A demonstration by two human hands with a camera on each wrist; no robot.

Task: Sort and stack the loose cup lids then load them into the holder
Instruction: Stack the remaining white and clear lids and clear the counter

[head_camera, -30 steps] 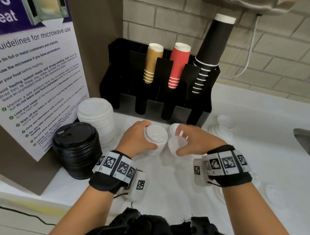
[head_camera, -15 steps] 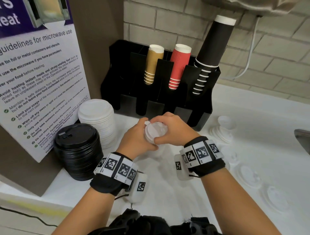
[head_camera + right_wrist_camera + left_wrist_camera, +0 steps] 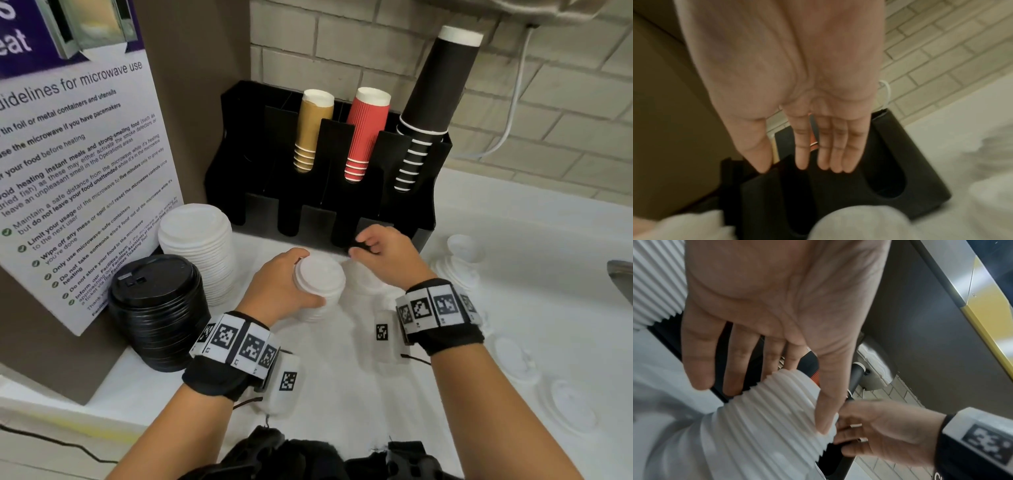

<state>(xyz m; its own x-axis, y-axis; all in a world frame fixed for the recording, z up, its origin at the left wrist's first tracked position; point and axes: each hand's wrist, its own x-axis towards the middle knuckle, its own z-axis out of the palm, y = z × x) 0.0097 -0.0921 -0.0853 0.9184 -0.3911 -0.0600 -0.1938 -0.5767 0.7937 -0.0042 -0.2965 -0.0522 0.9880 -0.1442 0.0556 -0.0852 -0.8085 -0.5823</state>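
Left hand (image 3: 279, 286): I'm gripping the small lid stack (image 3: 320, 286), just in front of the holder (image 3: 239, 144).
Right hand (image 3: 387, 255): lifting off that stack now, fingers relaxed, empty.
Meaning: lid added; more loose lids (image 3: 513, 358) waiting.

left hand (image 3: 282, 286) gripping, right hand (image 3: 388, 255) empty, loosely open

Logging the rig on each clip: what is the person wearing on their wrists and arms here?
Bare forearms, no sleeves. Each wrist carries a black fabric band topped by a ring of white tiles printed with black square codes, plus a small white tagged box underneath, trailing a thin dark cable.
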